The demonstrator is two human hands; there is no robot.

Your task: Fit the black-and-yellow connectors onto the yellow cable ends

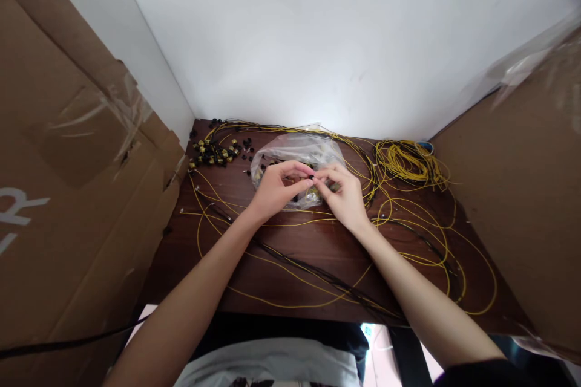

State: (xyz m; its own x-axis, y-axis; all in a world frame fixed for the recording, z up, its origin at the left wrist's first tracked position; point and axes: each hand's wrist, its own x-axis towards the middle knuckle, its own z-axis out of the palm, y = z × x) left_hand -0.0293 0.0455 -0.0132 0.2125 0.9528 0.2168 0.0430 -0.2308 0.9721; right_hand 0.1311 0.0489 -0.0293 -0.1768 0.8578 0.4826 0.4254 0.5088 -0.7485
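Observation:
My left hand and my right hand meet fingertip to fingertip over a dark wooden table. Between their fingertips sits a small black part, pinched from both sides. Right behind the hands lies a clear plastic bag with small yellow and black pieces inside. Thin yellow wires run under my wrists, and black wires cross the table below my forearms.
A pile of small black and yellow connectors lies at the table's back left. A coil of yellow wire sits at the back right. Cardboard sheets stand on the left and right. A white wall closes the back.

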